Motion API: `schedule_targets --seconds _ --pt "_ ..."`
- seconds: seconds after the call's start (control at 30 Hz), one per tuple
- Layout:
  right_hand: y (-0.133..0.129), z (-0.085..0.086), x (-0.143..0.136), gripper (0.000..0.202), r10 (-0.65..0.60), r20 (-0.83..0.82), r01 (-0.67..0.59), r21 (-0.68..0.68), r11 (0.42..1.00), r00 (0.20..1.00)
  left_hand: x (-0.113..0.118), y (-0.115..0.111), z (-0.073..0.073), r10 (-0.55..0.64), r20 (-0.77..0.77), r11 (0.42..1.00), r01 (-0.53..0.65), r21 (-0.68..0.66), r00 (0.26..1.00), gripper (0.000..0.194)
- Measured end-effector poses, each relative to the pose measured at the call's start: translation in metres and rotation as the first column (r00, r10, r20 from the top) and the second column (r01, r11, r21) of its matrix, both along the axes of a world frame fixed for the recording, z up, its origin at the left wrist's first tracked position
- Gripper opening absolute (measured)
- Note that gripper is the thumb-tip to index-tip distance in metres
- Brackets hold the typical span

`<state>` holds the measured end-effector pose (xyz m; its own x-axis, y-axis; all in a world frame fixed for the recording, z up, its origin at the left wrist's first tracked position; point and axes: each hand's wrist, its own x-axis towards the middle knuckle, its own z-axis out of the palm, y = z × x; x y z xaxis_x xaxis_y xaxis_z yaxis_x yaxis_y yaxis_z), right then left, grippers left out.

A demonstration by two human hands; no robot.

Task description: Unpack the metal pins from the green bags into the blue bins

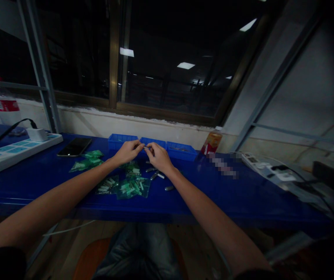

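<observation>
My left hand (127,151) and my right hand (159,156) meet above the table, fingertips pinched together. Between them is a small metallic piece (146,147), mostly hidden by the fingers and too small to name. Below and around the hands lie clear bags with small green, white and metal parts, such as one bag (133,187) in front and another bag (108,185) to its left. Several small, smooth silver pieces (169,188) lie loose under my right hand and wrist. Just behind the hands stand blue bins (181,154) in a row.
The blue table (213,198) runs along a window. On the left are a phone (75,147), a white power strip (23,149) with a plug, and a red-labelled bottle (5,105). At right stand a drink bottle (211,143) and another power strip (269,171) with cables.
</observation>
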<state>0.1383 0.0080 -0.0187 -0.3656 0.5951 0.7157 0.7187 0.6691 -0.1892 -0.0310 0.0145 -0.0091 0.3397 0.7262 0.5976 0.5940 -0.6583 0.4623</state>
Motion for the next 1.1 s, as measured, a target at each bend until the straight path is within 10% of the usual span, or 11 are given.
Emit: schedule_targets --seconds 0.2,1.1 --pt "0.001 0.0 0.0 0.023 0.004 0.008 -0.004 -0.024 1.0 1.0 -0.001 0.003 -0.002 -0.156 0.054 0.987 0.153 0.058 0.986 0.026" --pt "-0.002 0.001 0.001 0.022 0.027 -0.041 -0.029 -0.052 0.998 0.999 0.0 -0.007 0.006 -0.063 -0.028 0.992 0.066 0.112 0.998 0.026"
